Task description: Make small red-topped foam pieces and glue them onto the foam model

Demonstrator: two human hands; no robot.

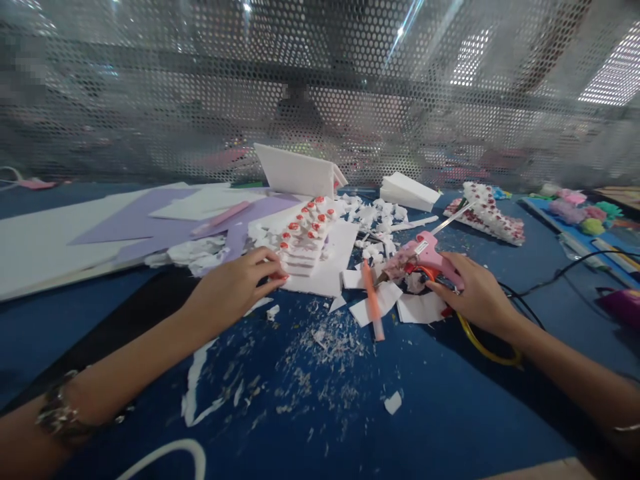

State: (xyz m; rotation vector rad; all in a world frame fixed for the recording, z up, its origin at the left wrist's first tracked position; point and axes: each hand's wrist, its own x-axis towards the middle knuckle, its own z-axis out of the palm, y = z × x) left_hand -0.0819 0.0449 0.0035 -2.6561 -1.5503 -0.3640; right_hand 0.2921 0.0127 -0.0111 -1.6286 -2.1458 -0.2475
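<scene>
My left hand rests at the near left corner of a stepped white foam model dotted with small red and white pieces, its fingers curled against the foam edge. My right hand grips the handle of a pink glue gun, whose nozzle points left toward white paper scraps. An orange pen or knife lies between the two hands. Foam crumbs are scattered over the blue table.
White and purple sheets lie at the left. Folded white foam pieces stand at the back. A second decorated foam model and coloured pompoms sit at the right. A black cable and yellow cord run behind my right hand. Perforated mesh screen behind.
</scene>
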